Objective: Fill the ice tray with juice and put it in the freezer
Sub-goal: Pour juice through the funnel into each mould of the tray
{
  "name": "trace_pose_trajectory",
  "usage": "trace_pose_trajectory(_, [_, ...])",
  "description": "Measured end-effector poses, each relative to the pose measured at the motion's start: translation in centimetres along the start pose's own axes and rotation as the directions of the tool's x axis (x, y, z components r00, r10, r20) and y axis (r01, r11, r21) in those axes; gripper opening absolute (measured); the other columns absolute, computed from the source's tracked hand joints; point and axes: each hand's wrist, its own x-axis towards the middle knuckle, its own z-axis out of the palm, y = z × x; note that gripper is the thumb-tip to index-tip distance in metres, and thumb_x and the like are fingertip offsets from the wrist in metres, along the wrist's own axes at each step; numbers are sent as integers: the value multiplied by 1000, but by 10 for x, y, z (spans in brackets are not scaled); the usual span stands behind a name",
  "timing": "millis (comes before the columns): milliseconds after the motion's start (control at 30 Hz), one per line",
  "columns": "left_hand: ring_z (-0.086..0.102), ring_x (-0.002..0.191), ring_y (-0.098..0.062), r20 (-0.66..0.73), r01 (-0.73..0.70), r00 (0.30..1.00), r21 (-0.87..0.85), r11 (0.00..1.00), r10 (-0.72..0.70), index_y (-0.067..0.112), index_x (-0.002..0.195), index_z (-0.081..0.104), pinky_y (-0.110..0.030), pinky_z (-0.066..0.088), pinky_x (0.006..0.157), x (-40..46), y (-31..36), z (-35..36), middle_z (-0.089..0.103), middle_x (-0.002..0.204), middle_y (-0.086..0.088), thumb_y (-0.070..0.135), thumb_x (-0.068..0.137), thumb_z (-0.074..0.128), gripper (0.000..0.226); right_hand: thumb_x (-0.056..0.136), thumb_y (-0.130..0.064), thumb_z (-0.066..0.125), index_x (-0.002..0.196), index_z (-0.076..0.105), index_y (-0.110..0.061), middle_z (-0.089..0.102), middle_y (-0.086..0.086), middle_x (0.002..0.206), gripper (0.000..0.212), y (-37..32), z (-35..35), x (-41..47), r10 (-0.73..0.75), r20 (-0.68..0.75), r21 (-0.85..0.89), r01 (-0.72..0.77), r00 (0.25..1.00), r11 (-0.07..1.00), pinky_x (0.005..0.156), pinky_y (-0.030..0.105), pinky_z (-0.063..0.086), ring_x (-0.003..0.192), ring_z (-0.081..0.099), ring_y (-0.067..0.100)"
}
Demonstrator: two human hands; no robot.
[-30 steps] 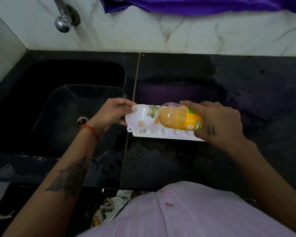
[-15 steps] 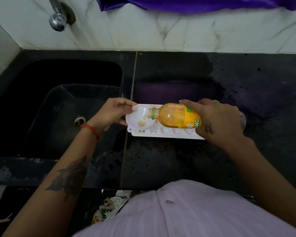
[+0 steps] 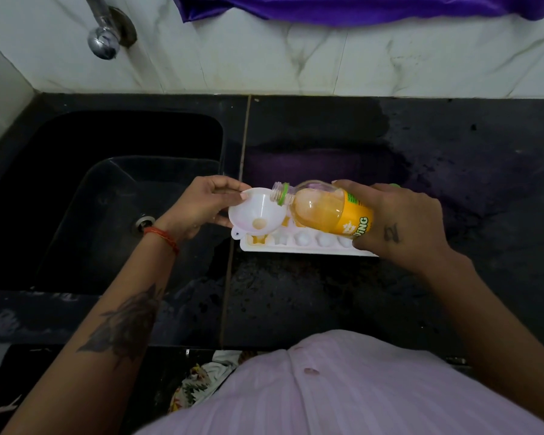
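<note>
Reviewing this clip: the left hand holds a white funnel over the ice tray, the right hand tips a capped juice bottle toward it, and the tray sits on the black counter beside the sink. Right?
Not quite: the juice bottle is uncapped, its open mouth at the funnel's rim, as the head view shows. The rest stands: the left hand holds the white funnel over the ice tray, the right hand tips the bottle, and the tray sits on the black counter beside the sink.

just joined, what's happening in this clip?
A person is filling a white ice tray with juice on a black counter beside the sink. The left hand holds a white funnel over the tray's left end. The right hand grips a tilted juice bottle, its open mouth over the funnel's rim. No stream is visible right now. A few cells at the left end look orange; the others in view look empty.
</note>
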Motion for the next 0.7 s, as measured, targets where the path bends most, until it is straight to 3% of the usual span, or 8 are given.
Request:
trace_pose_trajectory(133, [69,68,-4,10,-22,1000,-7,1000,22,20,92,71,-19,53,51,1,6,1,71,84,3,11,86,65,12,60,-34,79,135,39,-43,63,-1,97,86,5,-3,-5,29,-8,70,-28,1000,997,65,29,37,88,59,26])
trace_pose_trajectory(267, [69,68,-5,41,-30,999,-30,999,31,20,91,71,-19,53,51,3,11,8,73,79,6,11,85,66,12,59,-33,80,134,40,-43,62,-2,93,86,11,-4,-12,56,-27,33,-56,998,998,63,29,40,84,59,26])
trace_pose_trajectory(433, [68,69,-5,79,-16,997,0,1000,16,22,88,72,-21,55,53,7,10,21,71,86,1,12,85,66,12,66,-29,76,136,38,-43,63,0,104,80,16,-2,-19,52,-24,-33,-53,998,998,68,33,46,89,61,27])
trace_pose_trajectory(700, [68,64,-4,96,4,995,18,1000,-6,22,87,71,-20,54,50,10,8,28,70,83,2,10,85,66,13,73,-32,71,139,29,-45,60,-1,116,80,20,-4,-22,57,1,-195,-56,998,979,63,28,30,92,60,26])
